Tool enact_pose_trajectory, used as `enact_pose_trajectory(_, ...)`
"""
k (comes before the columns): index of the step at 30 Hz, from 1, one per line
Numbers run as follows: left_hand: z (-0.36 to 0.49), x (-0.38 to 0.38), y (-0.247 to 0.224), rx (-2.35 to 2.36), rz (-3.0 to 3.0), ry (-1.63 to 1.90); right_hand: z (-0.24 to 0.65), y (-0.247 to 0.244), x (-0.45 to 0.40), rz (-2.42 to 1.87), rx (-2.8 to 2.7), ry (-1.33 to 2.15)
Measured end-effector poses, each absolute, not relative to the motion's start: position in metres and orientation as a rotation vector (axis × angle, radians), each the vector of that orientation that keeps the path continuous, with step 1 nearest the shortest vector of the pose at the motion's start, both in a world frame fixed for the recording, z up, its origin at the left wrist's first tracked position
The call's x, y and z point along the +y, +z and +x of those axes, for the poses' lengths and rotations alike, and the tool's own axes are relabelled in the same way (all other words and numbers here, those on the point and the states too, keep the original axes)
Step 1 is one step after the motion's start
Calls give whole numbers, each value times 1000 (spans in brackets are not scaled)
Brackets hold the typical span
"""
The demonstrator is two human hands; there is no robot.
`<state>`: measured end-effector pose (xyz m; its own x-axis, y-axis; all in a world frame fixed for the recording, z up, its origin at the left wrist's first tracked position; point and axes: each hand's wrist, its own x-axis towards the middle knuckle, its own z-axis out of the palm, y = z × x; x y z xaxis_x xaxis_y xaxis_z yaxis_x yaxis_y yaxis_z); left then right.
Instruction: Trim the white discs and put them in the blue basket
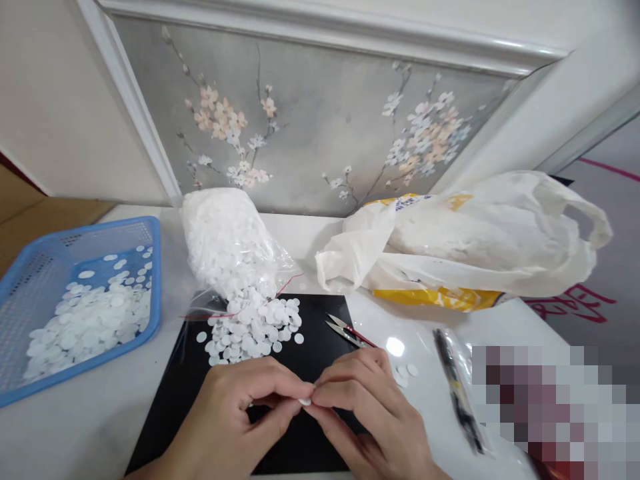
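Observation:
Between the fingertips of both hands is a small white disc (305, 401), seen nearly edge-on. My left hand (245, 413) pinches it from the left with thumb and forefinger. From the right, my right hand (367, 410) closes its thumb and fingers on the same disc. Both hands are over a black mat (165, 413). Just beyond them a heap of white discs (250, 330) spills from a clear plastic bag (225, 240) full of more discs. Thread snips (345, 330) with a red part lie at the mat's right side, partly hidden by my right hand.
A blue basket (156, 287) holding many white discs stands at the left. White and yellow plastic bags (475, 247) lie at the back right. Packaged pens (456, 387) and a few loose discs (403, 375) are on the right. A floral panel (320, 113) rises behind the table.

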<state>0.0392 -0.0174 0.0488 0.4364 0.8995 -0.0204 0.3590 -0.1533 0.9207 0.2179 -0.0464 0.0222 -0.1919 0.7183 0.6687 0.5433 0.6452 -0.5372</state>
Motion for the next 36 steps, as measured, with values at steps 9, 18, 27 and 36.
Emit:
enact_pose_trajectory(9,36,-19,47,1060,1777,688,216,22,-47,-1004,-1883,153)
enact_pose_trajectory(18,39,-20,46,1143,1691,602,218,21,-47,-1015,-1916,68)
enact_pose_trajectory(27,38,-21,44,1107,1841,696,216,20,-45,-1018,-1889,118)
enact_pose_trajectory(36,39,-26,37,1096,1965,796,218,18,-45,-985,-1857,210)
